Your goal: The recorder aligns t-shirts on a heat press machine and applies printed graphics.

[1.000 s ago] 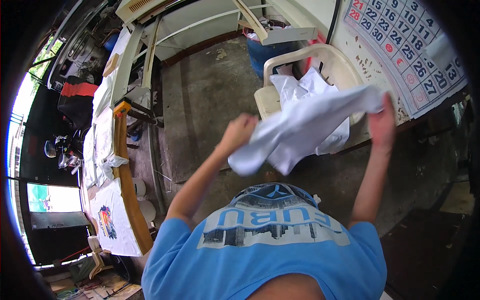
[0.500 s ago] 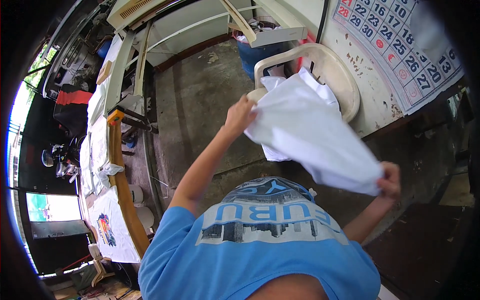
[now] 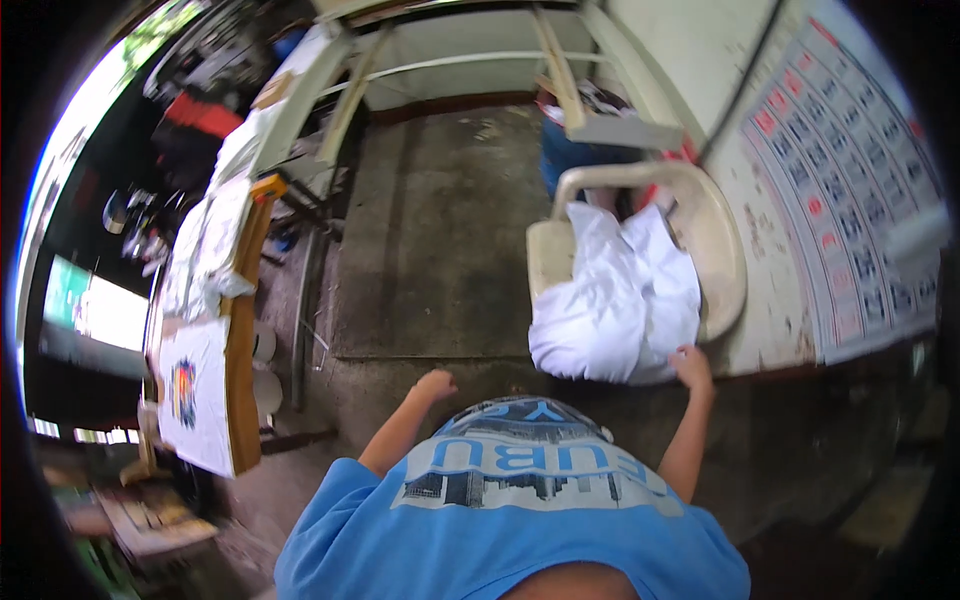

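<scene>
A heap of white cloth (image 3: 620,300) lies over the seat and front edge of a cream plastic chair (image 3: 722,225), its near edge hanging down. Whether it is one piece or several I cannot tell. My right hand (image 3: 692,370) is at the cloth's lower right corner, fingers pinched on its edge. Away from the cloth, in front of my body, my left hand (image 3: 434,386) is loosely curled with nothing in it.
A long table (image 3: 240,400) along the left carries white cloths, the nearest a printed white shirt (image 3: 195,400). Behind the chair stands a blue bin (image 3: 565,155) under a metal frame (image 3: 620,130). A calendar (image 3: 840,200) hangs on the right wall.
The white cloth, stretched between both hands before, now rests on the chair. My left hand has let go and drawn back toward me; my right hand has moved in to the left.
</scene>
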